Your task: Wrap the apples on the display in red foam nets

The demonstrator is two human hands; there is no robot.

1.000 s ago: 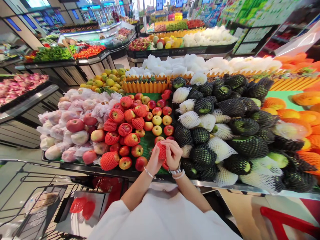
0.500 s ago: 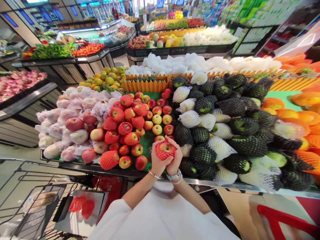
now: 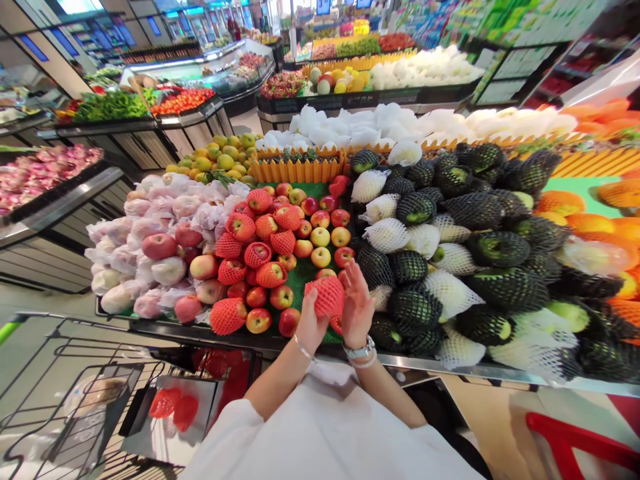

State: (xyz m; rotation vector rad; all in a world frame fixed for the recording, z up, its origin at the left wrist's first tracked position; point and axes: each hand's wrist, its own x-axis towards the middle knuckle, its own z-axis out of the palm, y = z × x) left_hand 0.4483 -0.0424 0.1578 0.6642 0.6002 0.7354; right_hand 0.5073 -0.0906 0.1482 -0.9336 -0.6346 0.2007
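An apple in a red foam net [image 3: 329,295] is held up in my left hand [image 3: 312,323], whose fingers wrap its left and lower side. My right hand [image 3: 357,303] stands just to the right of the apple, palm turned toward it, fingers stretched out. Beyond and to the left of my hands lie loose red-yellow apples [image 3: 321,257] and more apples in red foam nets [image 3: 257,254] on a green mat [image 3: 298,275]. Dark melons or similar green fruit in black and white foam nets [image 3: 414,307] are heaped close to my right hand.
Bagged pale fruit [image 3: 165,217] fills the stand's left side, orange fruit [image 3: 600,233] the right. A low yellow fence [image 3: 300,167] runs behind. At lower left stands a wire shopping cart [image 3: 65,353] holding red-netted fruit [image 3: 175,409]. The stand's metal edge [image 3: 450,368] crosses before me.
My right hand has come off the netted apple and opened. My left hand has kept the apple and turned it, so its bare top no longer shows. The view has shifted slightly.
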